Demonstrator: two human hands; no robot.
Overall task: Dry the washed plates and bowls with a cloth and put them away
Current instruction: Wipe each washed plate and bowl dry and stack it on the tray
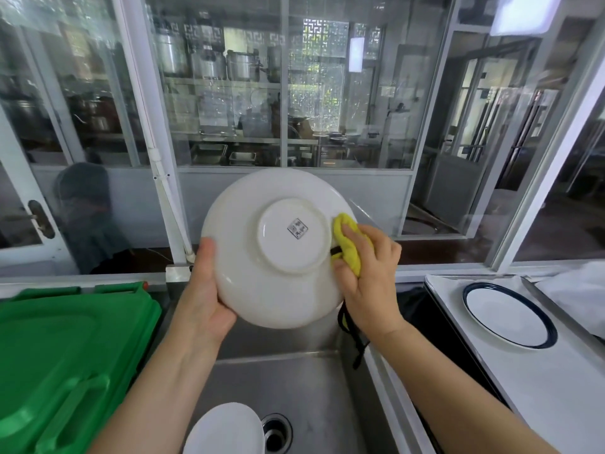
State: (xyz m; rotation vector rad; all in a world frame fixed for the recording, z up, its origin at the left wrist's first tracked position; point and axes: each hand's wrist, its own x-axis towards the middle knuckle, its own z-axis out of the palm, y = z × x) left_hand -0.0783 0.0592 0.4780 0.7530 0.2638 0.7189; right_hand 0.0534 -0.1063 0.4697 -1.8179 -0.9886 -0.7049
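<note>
A large white bowl (262,290) is held up over the steel sink (294,381), its underside with a small printed mark facing me. My left hand (206,290) grips its left rim. My right hand (366,273) grips a bunched yellow cloth (347,237) and presses it against the bowl's right side beside the foot ring. A black cord hangs from the cloth. Another white dish (226,430) lies in the sink next to the drain (276,434). A white plate with a dark blue rim (507,314) rests on the white counter (556,388) at the right.
A green plastic bin lid (65,355) fills the space left of the sink. Glass partition windows (294,93) stand behind the sink, with a kitchen beyond. A white cloth or bag (579,286) lies at the far right of the counter.
</note>
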